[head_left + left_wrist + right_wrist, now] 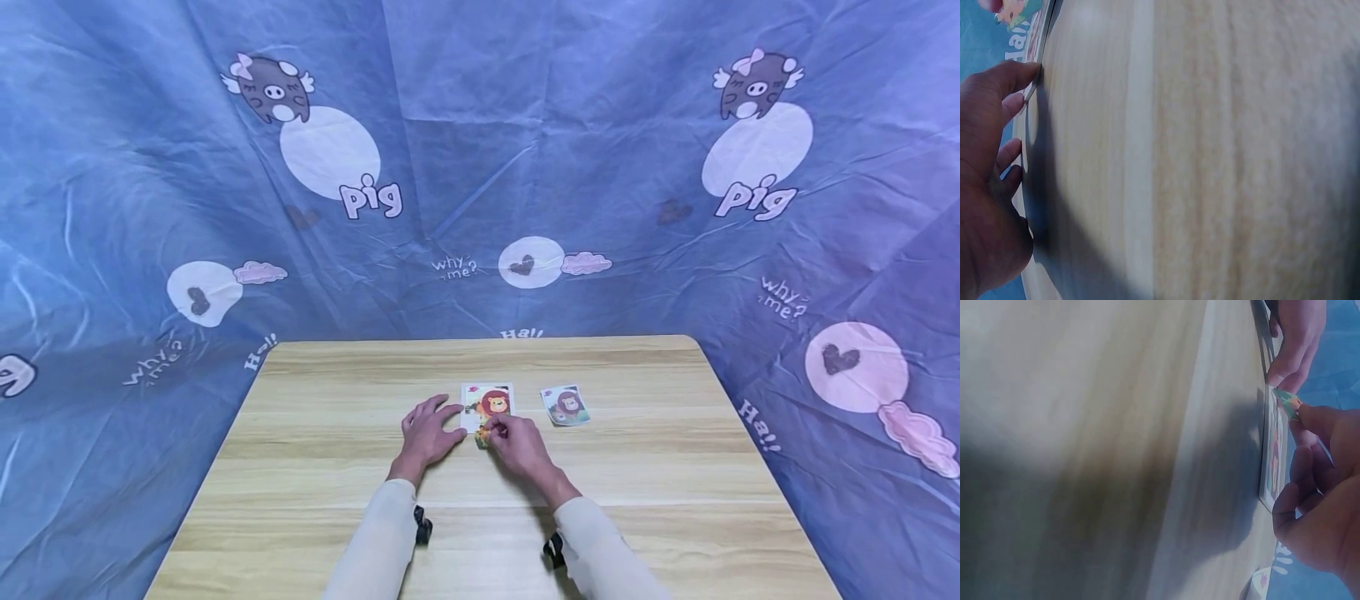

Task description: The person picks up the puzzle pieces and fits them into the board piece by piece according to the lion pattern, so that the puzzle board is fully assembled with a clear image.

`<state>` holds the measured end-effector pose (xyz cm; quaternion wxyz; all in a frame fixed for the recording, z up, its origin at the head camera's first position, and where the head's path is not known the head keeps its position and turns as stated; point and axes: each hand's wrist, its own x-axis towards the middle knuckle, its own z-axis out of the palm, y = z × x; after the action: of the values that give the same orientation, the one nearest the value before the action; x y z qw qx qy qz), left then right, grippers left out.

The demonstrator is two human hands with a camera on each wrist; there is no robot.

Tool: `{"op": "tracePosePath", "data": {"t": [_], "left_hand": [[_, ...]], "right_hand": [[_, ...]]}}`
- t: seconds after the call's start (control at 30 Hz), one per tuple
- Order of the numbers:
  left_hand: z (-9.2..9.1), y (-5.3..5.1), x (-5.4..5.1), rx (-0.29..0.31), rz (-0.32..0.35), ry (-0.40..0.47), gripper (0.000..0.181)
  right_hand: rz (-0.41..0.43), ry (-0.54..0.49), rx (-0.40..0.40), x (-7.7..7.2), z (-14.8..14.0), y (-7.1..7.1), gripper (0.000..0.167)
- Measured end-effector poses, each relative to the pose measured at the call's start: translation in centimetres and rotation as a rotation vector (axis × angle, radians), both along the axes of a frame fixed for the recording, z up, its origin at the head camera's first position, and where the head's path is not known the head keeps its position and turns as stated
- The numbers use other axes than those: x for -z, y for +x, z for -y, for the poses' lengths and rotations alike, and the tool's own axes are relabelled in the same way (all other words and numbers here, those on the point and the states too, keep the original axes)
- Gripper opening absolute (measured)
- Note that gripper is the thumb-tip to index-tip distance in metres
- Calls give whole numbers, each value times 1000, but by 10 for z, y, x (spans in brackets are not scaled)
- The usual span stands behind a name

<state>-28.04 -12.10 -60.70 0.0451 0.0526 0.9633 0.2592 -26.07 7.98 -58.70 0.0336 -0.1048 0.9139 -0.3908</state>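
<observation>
A lion jigsaw puzzle in a white tray (470, 423) lies on the table, part of its lower left bare white. Thumb and index finger of my right hand (521, 448) pinch a green and orange puzzle piece (1289, 404) over the tray's near edge. The piece is tilted above the tray in the right wrist view. My left hand (429, 432) rests at the tray's left side, its fingers spread and the tips of thumb and index finger touching the edge. My right hand covers the tray's lower right corner in the head view.
To the right of the tray lies a loose card (566, 406) printed with the same lion picture. Both sit on a light wood-grain table (322, 500). A blue patterned cloth (480, 167) hangs behind and along both sides of the table.
</observation>
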Motion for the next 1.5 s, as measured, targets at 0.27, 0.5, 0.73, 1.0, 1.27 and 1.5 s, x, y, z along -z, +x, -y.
{"op": "tracePosePath", "data": {"t": [0.27,0.5,0.73,1.0,1.27,1.5], "left_hand": [[1,-1,1,-3,7,-8,48],[0,-1,-1,0,15,-20,48],[0,-1,-1,2,14,-8,47],[0,-2,-2,2,20,-9,48],[-1,0,-4,2,15,13,47],[0,-1,-3,-4,14,13,47]], "right_hand": [[-17,22,20,1,4,-17,10],[-37,26,20,3,12,-27,9],[2,10,50,3,19,-31,10],[31,84,92,8,26,-32,11],[-5,174,91,13,30,-35,8],[-13,228,83,13,32,-34,9]]}}
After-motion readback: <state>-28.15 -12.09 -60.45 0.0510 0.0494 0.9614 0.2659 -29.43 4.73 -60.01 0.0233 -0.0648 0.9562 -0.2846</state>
